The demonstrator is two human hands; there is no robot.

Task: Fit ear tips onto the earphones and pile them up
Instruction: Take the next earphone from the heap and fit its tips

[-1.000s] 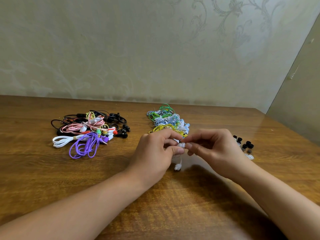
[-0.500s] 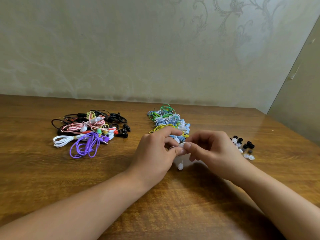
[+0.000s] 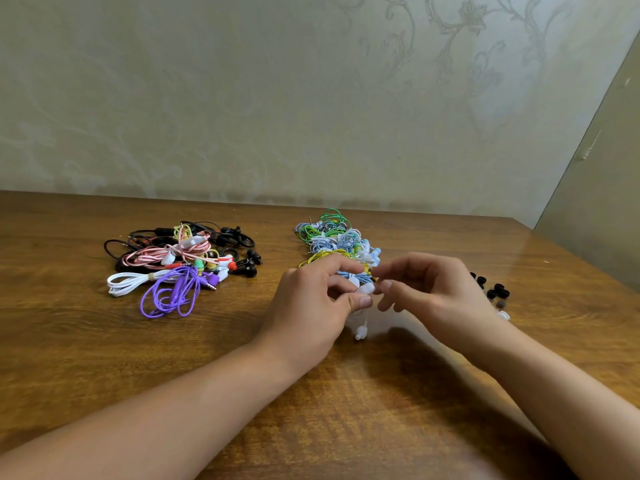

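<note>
Left fingers (image 3: 360,300) pinching a white earbud (image 3: 365,290) at frame centre, thumb underneath. Left hand (image 3: 311,306) curled round it, a second white bud (image 3: 361,332) dangling below on its cord, just above the counter (image 3: 104,341). Right hand (image 3: 429,289) just at 3 o'clock of the bud, fingers loosely bent and released, tips close to the bud; contact not clear. At 12 o'clock of the hands, a pile (image 3: 337,242) of green, blue and yellow earphones. At 9 o'clock, well apart, a tangle (image 3: 180,261) of black, pink, white and purple ones. At 3 o'clock, beyond the right wrist, loose ear tips (image 3: 495,292).
</note>
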